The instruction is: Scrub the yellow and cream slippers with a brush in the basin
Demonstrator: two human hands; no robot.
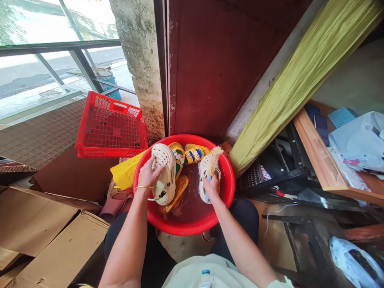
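Left hand (149,173) clasps a clog (167,185); right hand (211,186) clasps a brush (214,159); scrubbing seems in hand; next stroke needs steady hold.

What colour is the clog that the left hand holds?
The clog is off-white, best seen in the head view.

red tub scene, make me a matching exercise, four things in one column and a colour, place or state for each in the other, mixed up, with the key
Things
1. brush
2. crate
3. hanging cloth
4. tub

Descriptions
a. yellow-green
b. round, with yellow slippers in it
c. gripped in the right hand
d. rectangular, with openwork sides

Pairs: 1-c, 2-d, 3-a, 4-b
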